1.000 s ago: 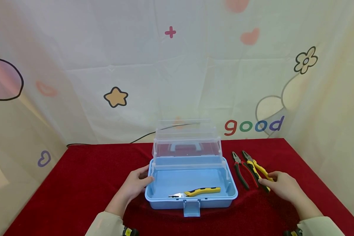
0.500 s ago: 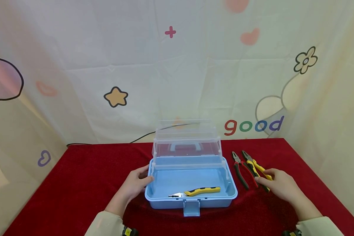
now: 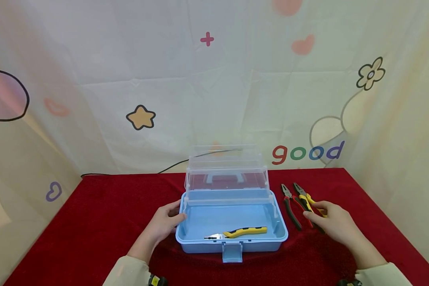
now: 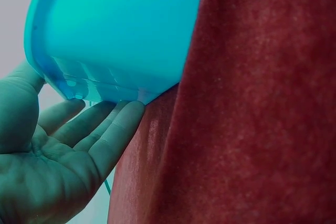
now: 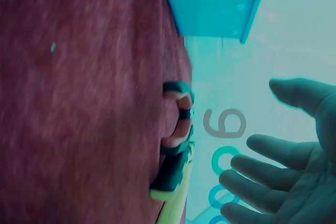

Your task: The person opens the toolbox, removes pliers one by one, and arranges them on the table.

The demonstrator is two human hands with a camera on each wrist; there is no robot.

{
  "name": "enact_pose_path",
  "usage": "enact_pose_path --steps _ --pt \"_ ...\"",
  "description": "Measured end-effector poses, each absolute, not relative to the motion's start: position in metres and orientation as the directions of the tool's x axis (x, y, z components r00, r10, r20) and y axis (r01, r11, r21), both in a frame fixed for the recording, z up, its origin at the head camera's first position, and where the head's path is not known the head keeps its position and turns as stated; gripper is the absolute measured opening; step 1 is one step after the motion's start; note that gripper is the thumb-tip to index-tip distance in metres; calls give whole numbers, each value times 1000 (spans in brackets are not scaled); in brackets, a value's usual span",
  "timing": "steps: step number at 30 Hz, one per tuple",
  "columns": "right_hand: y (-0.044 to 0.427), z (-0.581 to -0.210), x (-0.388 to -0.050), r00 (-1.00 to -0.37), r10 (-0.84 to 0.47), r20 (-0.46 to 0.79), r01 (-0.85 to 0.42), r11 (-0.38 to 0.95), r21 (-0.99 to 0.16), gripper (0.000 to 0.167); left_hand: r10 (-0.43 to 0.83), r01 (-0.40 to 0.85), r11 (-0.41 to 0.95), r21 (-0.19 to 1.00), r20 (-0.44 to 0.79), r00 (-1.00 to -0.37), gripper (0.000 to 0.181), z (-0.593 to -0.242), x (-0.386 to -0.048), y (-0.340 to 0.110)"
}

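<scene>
A light-blue toolbox (image 3: 196,248) stands at mid-table, its clear lid (image 3: 227,180) raised. My left hand (image 3: 164,222) holds its left side, thumb over the rim and fingers along the outer wall; the left wrist view shows those fingers (image 4: 113,135) touching the end wall. Inside the box, along the front, lie yellow-and-black pliers (image 3: 246,231). Right of the box lie red-and-black pliers (image 3: 290,208) and a second yellow-and-black pair (image 3: 302,193). Over that second pair's handles hovers my right hand (image 3: 334,222); in its wrist view the fingers are extended and hold nothing.
Red cloth (image 3: 103,222) covers the table. A pale printed curtain (image 3: 164,95) hangs behind it and at both sides. The toolbox latch (image 3: 232,253) hangs down at the front. A thin black cable (image 3: 175,165) runs along the back.
My right hand has shifted left over the yellow-and-black pliers' handles, towards the red-and-black pair. My left hand, the toolbox and all the pliers have stayed in place.
</scene>
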State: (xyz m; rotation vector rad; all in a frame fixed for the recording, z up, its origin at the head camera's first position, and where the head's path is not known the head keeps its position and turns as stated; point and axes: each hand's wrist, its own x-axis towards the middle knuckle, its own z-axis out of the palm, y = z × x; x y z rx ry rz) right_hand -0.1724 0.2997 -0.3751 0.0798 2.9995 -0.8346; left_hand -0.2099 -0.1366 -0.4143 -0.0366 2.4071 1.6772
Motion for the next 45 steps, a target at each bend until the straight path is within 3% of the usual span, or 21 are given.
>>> enact_pose_path --steps 24,35,45 --pt "265 -365 -162 -995 -17 100 -72 814 -577 53 92 -135 367 921 -180 -979 59 -413 -209 -137" --pt "251 -363 -160 -996 -62 65 -89 769 -633 53 86 -142 351 926 -183 -979 58 -415 -211 -137" --pt "242 -362 -160 -986 -111 121 -163 743 -649 47 87 -143 360 922 -186 -979 58 -415 -210 -137"
